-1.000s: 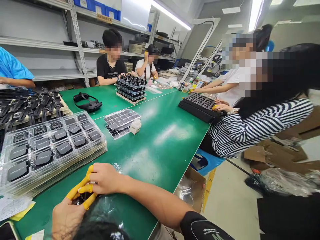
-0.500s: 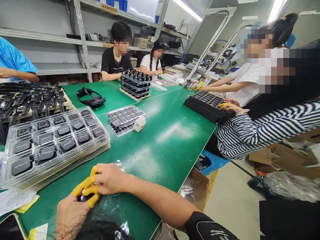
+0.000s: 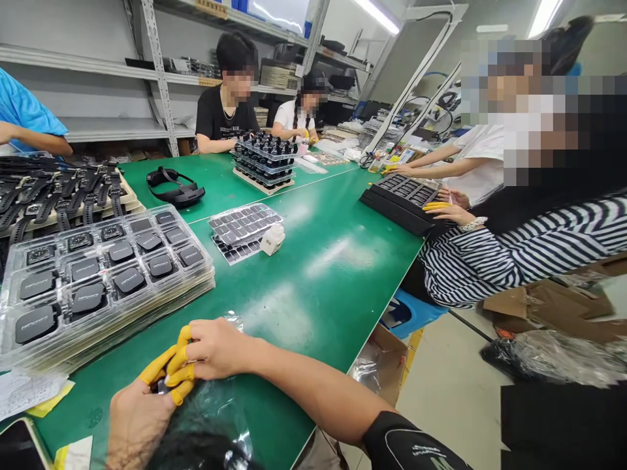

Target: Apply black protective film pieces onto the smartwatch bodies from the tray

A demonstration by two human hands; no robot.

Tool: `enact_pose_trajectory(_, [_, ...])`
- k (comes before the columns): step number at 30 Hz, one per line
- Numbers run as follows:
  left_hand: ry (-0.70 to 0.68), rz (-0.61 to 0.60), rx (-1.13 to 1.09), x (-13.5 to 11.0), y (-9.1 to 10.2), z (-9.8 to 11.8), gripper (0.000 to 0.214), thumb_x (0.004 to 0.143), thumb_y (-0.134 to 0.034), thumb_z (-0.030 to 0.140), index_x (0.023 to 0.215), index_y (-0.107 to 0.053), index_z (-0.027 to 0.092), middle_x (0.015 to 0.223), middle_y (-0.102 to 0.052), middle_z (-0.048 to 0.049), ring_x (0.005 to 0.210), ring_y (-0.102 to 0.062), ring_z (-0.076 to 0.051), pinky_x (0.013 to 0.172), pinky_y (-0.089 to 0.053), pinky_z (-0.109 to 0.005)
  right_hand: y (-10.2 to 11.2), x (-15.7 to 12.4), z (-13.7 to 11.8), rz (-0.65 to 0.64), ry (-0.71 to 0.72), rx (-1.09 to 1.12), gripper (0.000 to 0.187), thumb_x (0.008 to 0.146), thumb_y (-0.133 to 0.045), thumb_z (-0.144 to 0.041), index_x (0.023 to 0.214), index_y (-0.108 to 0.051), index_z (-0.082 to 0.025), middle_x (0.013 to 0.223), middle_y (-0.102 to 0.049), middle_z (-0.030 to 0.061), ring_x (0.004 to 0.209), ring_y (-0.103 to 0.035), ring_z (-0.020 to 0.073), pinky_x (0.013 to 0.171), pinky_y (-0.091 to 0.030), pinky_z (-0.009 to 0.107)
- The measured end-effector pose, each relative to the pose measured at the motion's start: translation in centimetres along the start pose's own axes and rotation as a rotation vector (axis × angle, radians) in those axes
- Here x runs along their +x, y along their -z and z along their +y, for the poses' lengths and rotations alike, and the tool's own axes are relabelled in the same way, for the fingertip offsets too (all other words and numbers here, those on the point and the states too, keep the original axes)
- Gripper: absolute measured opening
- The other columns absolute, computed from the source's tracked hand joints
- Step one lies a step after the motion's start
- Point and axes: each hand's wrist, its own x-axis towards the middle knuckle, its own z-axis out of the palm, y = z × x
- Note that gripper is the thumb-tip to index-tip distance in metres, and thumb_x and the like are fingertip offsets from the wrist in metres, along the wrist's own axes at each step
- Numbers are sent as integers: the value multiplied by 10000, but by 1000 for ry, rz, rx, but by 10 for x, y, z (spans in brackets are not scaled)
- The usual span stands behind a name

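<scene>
Nearest to the camera, the left hand [image 3: 140, 414] is grasping a small dark piece [image 3: 162, 386], its fingers wearing yellow rubbery covers. The right hand [image 3: 215, 349] is bending over the same piece, its covered fingers meeting those of the left; I cannot tell if it is gripping also, because the fingers are hiding most of the piece. Both are working over the glossy green table [image 3: 294, 313], near its edge. Below them, thin transparent film [image 3: 230, 401] is shining in wrinkles. To the left, a clear, stiff plastic tray [image 3: 166, 285] is holding rounded-square cases [image 3: 88, 298] with matte dark faces. Farther on, a small white bottle [image 3: 273, 239] is standing beside flat sheets [image 3: 245, 222] with dark squares. Beyond, a curved black headset [image 3: 181, 194] is lying near stacked trays [image 3: 264, 163]. Behind these, a co-worker in black [image 3: 228, 121] is sitting before grey metal shelves [image 3: 88, 63].
</scene>
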Motion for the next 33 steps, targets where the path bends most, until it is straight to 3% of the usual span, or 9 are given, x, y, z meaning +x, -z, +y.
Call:
enact_pose_trajectory(3, [101, -56, -116, 4, 0, -3, 519, 584, -771, 582, 978, -892, 267, 761, -834, 24, 694, -714, -279, 640, -560, -332, 1, 1, 0, 27, -102, -28, 138, 978, -752, -354, 913, -740, -232, 1031, -734, 12, 888, -632, 149, 539, -310, 272])
enact_pose_trajectory(9, [82, -48, -116, 4, 2, -2, 417, 566, -801, 566, 890, -886, 319, 651, -786, 53, 688, -719, -300, 653, -559, -349, 2, 1, 0, 12, -26, 8, 136, 979, -761, -378, 955, -764, -243, 1049, -745, 7, 905, -645, 148, 561, -350, 271])
enact_pose_trajectory(13, [107, -96, -180, 9, 0, -11, 475, 529, -833, 573, 919, -897, 308, 852, -875, 42, 836, -796, -323, 699, -600, -332, -1, -1, 1, 2, -34, 24, 128, 1002, -756, -381, 994, -776, -255, 1058, -742, 9, 910, -652, 151, 626, -420, 269])
enact_pose_trajectory(15, [96, -113, -156, 12, -2, -16, 474, 509, -843, 552, 904, -900, 296, 796, -863, 39, 812, -796, -327, 666, -597, -329, -4, -1, 1, -15, 5, 37, 149, 999, -762, -398, 960, -769, -254, 1057, -745, 4, 906, -653, 152, 627, -430, 270])
enact_pose_trajectory(19, [85, -72, -153, 13, 0, -12, 534, 582, -857, 559, 1031, -904, 273, 836, -877, 28, 865, -817, -329, 717, -633, -338, -6, -2, 4, 90, -89, 58, 218, 1016, -760, -442, 996, -788, -227, 1020, -752, 29, 909, -671, 165, 637, -454, 274])
enact_pose_trajectory(23, [-69, -175, -192, 4, 7, 4, 473, 658, -840, 404, 1095, -899, 232, 945, -898, -19, 863, -829, -283, 825, -658, -336, -1, -10, 4, 128, 31, 211, 140, 989, -812, -383, 984, -815, -243, 958, -764, 20, 908, -695, 160, 770, -535, 265])
enact_pose_trajectory(25, [-112, -212, -200, 0, 8, 8, 423, 713, -860, 389, 1094, -895, 207, 913, -890, -29, 792, -810, -249, 822, -659, -342, 2, -14, 3, 239, -43, 223, 129, 1003, -797, -359, 987, -814, -232, 957, -773, 36, 916, -706, 175, 793, -556, 282])
enact_pose_trajectory(28, [-103, -182, -300, -2, 3, 6, 479, 741, -893, 328, 1197, -872, 181, 1067, -897, -63, 917, -828, -256, 922, -659, -372, 6, -20, 2, 397, -134, 244, 144, 1056, -723, -333, 1005, -812, -231, 930, -772, 54, 899, -714, 190, 805, -576, 314])
enact_pose_trajectory(33, [-119, -212, -395, -1, -6, -4, 499, 677, -917, 198, 1175, -881, 223, 1091, -899, -39, 929, -834, -257, 915, -684, -355, 4, -21, -6, 341, -34, 242, 176, 1065, -670, -300, 980, -818, -258, 904, -783, 64, 845, -731, 207, 719, -577, 328])
